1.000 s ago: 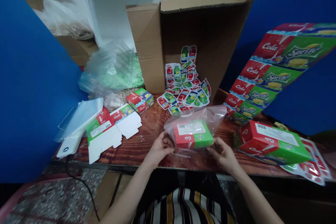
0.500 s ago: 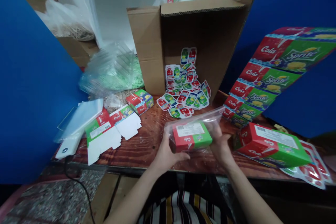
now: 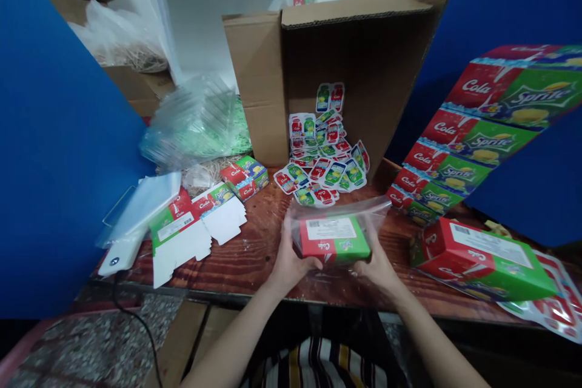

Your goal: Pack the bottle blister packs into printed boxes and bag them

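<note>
A red and green Cola-Sprite box (image 3: 334, 248) with a white label on top sits inside a clear plastic bag (image 3: 373, 206) near the table's front edge. My left hand (image 3: 291, 264) grips the bagged box at its left end, thumb along the near side. At the right end, my right hand (image 3: 377, 260) is closed on the same bagged box, its thumb also on the near side. Some fingers of both hands are hidden behind the bag and box. Beyond the box lies a heap of printed can-shaped sachets (image 3: 318, 176), spilling out of an open cardboard carton (image 3: 259, 91).
Stacked Cola-Sprite boxes (image 3: 459, 139) rise at the right, behind another box (image 3: 486, 260) lying on sachets. Flattened boxes (image 3: 182, 248), a white device with a cord (image 3: 118, 257) and clear bags (image 3: 145, 200) lie left. Blue partitions (image 3: 54, 151) flank the wooden table (image 3: 259, 254).
My right hand has come in from the bag's edge to the box's right end. The left hand keeps its hold. The whole view has shifted slightly.
</note>
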`<state>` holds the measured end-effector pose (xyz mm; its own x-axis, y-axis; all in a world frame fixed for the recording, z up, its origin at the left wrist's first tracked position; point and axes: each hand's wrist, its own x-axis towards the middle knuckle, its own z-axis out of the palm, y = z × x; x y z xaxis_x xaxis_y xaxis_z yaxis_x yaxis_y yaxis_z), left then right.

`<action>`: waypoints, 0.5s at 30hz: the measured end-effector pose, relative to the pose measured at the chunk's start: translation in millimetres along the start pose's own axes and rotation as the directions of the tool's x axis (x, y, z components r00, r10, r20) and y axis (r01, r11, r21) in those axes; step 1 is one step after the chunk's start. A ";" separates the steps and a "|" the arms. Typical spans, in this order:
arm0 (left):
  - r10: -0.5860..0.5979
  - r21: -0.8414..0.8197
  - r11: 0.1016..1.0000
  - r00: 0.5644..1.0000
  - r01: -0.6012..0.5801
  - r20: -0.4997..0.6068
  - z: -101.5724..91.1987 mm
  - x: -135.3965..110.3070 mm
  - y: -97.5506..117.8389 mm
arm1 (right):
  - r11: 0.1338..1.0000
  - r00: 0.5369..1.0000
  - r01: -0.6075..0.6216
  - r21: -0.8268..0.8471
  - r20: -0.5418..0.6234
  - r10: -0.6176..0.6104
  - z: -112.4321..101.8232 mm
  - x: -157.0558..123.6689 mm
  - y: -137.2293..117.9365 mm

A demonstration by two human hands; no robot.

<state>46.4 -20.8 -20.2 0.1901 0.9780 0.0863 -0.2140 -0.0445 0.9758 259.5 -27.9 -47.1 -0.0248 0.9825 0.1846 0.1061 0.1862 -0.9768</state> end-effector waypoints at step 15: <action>0.129 0.026 0.991 0.988 -0.132 0.086 -23.8 4.3 -11.4 | 0.999 1.000 0.012 -0.047 0.028 -0.011 -8.3 0.4 9.8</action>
<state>26.8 -11.3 -35.7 0.2428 0.9427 0.2290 -0.2127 -0.1786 0.9607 268.8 -25.6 -55.7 -0.0538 0.9799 0.1921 0.1520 0.1982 -0.9683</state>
